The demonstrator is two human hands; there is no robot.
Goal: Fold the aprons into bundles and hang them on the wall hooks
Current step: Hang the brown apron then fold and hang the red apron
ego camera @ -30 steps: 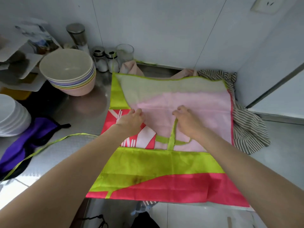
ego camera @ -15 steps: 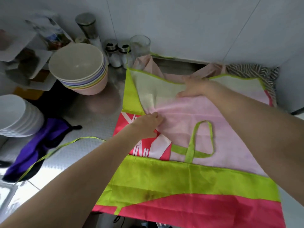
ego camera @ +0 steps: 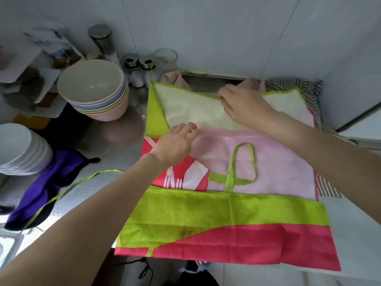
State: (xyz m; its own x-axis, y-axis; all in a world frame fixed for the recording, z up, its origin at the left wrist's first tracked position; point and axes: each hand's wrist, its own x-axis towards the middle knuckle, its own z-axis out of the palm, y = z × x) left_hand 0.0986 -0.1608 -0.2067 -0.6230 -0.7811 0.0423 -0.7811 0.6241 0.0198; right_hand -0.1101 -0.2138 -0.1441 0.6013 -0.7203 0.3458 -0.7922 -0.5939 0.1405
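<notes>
One head-worn wide view (edges bowed) looks steeply down and forward, close over the counter point(ego camera: 123, 124) toward the wall.

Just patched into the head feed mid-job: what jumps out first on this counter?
The pink and lime-green apron dominates, spread flat across the steel counter with its neck loop lying in the middle. The right hand pinches its far green-trimmed edge while the left hand rests on its left side. A stack of pastel bowls stands at back left, and a purple apron lies crumpled below it.
</notes>
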